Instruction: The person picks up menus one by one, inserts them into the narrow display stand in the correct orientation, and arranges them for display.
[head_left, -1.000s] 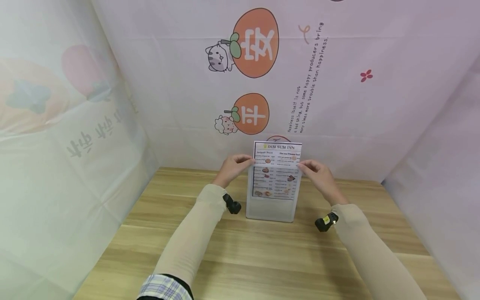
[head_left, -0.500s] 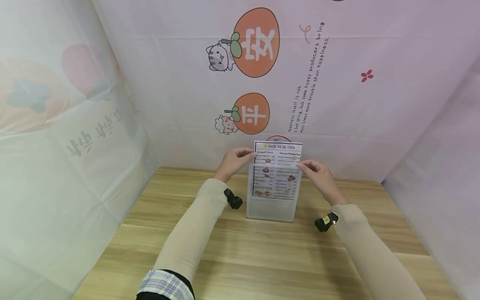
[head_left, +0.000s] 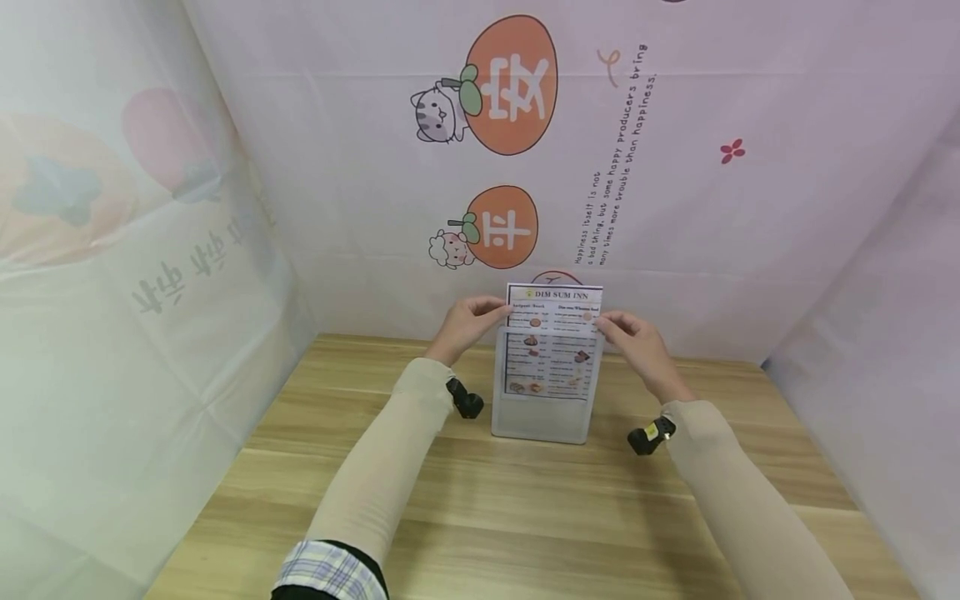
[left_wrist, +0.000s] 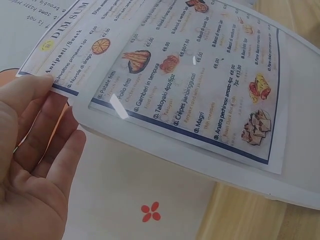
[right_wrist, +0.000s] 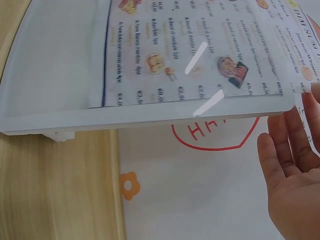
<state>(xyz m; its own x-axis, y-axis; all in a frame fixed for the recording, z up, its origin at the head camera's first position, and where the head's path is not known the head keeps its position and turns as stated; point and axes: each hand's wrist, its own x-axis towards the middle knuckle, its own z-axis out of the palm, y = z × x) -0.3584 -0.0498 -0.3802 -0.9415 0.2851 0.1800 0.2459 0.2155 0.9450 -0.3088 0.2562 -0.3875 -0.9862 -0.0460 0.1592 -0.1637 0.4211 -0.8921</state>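
Note:
A printed menu sheet (head_left: 555, 304) headed "DIM SUM INN" stands partly inside a clear display holder with a white frame (head_left: 540, 421). Its top strip sticks out above the holder's upper edge, and its lower edge sits well above the holder's bottom. My left hand (head_left: 467, 327) pinches the sheet's left edge between thumb and fingers, just over the holder's corner; the left wrist view shows the thumb on the menu (left_wrist: 165, 85). On the opposite edge my right hand (head_left: 641, 346) pinches the sheet at the same height. The right wrist view shows its fingers beside the holder's corner (right_wrist: 280, 102).
The holder stands upright on a wood-grain table (head_left: 525, 517), close to its back edge. Behind rises a pale printed cloth (head_left: 360, 167) with orange fruit drawings. More cloth hangs at the left (head_left: 90, 375) and right. Each wrist carries a small black camera (head_left: 467, 400).
My left hand has shifted a little up along the sheet's edge. My right hand has moved slightly up from the holder's corner onto the sheet's edge. Sheet and holder look nearly unmoved.

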